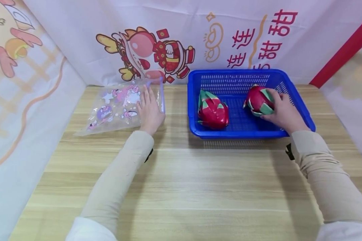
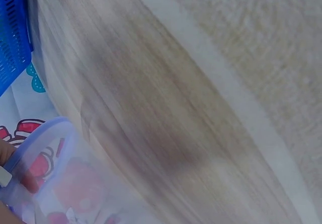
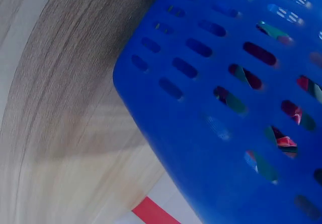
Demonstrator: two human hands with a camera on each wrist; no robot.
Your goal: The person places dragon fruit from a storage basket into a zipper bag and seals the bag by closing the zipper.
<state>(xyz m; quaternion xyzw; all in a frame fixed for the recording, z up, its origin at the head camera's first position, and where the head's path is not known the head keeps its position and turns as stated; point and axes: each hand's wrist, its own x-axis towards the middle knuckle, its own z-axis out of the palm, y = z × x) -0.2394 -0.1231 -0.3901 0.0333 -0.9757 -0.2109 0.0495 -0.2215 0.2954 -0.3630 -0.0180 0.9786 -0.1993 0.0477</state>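
I had the right hand [image 1: 285,112] curled partway round a dragon fruit [image 1: 256,99] in the right half of the blue plastic basket [image 1: 241,135] at the table's [image 1: 184,187] far edge, the fruit between thumb and fingers. A second dragon fruit [image 1: 215,113] lay by the basket's left rim, apart from that grip. The left hand's [image 1: 149,112] fingers reached nearly straight over the clear zip bag [image 1: 114,108]; I couldn't tell whether its thumb pinched the edge.
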